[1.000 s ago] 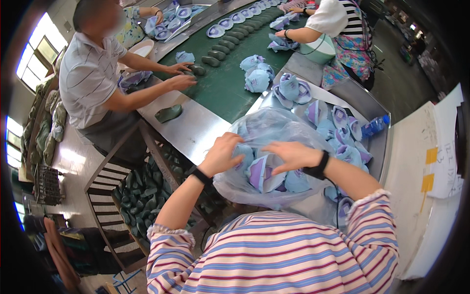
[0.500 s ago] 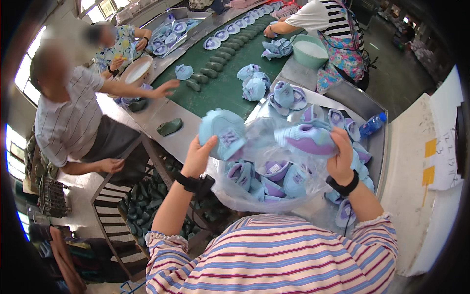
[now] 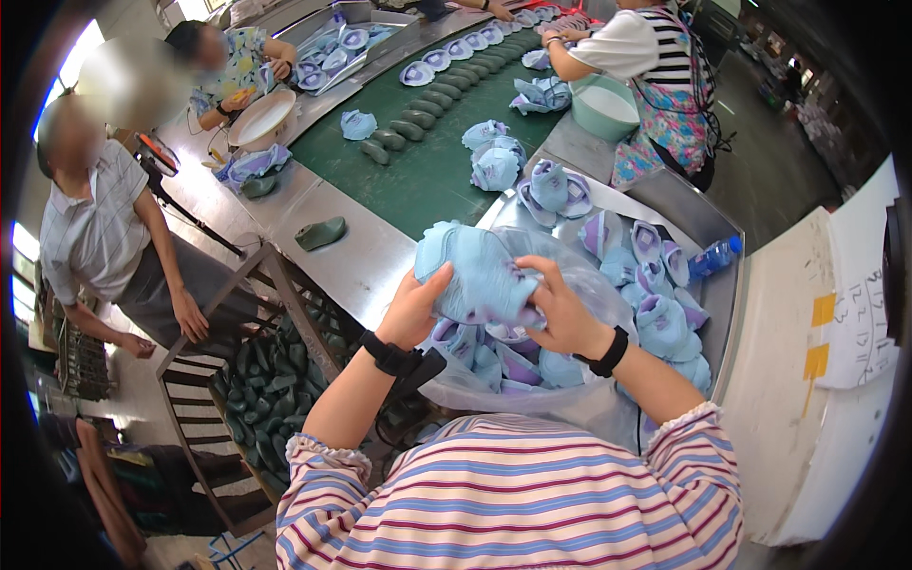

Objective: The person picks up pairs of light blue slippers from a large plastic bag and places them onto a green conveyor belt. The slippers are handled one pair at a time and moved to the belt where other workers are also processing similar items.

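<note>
Blue uppers (image 3: 475,274) brought together; left hand (image 3: 410,312), right hand (image 3: 564,312) gripping.

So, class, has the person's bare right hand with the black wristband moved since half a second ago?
Yes: the right hand has moved left, farther from the blue-capped plastic bottle.

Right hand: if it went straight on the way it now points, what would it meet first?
Most likely the light-blue shoe upper, which the fingers of the right hand touch; depth past it is hard to judge.
</note>
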A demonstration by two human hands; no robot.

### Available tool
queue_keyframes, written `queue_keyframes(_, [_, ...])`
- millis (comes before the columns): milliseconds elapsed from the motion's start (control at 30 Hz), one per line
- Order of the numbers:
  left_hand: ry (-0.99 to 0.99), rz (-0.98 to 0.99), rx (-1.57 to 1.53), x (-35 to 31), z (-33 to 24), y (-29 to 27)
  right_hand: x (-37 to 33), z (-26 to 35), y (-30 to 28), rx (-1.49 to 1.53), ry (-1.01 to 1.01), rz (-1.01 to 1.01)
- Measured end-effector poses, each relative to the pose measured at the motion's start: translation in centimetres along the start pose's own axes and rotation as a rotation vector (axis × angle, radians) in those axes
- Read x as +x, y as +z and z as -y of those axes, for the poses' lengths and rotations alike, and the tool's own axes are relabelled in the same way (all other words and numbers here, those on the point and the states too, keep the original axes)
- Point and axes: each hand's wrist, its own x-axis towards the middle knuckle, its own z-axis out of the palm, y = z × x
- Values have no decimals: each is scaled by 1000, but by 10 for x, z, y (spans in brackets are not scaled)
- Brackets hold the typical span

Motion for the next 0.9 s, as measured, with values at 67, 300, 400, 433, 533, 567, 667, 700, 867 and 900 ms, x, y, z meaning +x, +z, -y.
queue_keyframes(67, [-43, -108, 39, 11, -4, -3, -3, -17, 10, 490, 386, -123])
queue_keyframes(300, [98, -146, 128, 32, -13, -22, 45, -17, -4, -626, -300, 155])
queue_keyframes(400, [64, -79, 463, 41, -11, -24, 47, -27, 16, -479, -235, 264])
queue_keyframes(433, [42, -102, 482, 51, -11, -37, 49, -32, 15, -423, -206, 261])
queue_keyframes(533, [159, -300, 405, 97, -34, -92, 57, -21, 11, -142, 14, 239])
queue_keyframes(567, [124, -423, 312, 118, -50, -116, 55, -19, 10, -87, 46, 240])
queue_keyframes(667, [506, -654, 110, 189, -105, -193, 46, -12, 9, 8, 61, 413])
queue_keyframes(700, [653, -645, 178, 207, -132, -217, 48, -9, 8, 3, 32, 427])
queue_keyframes(867, [203, -505, 372, 222, -213, -196, 40, -13, 14, 69, 78, 594])
queue_keyframes(900, [188, -396, 414, 219, -200, -168, 33, -17, 18, 112, 158, 657])
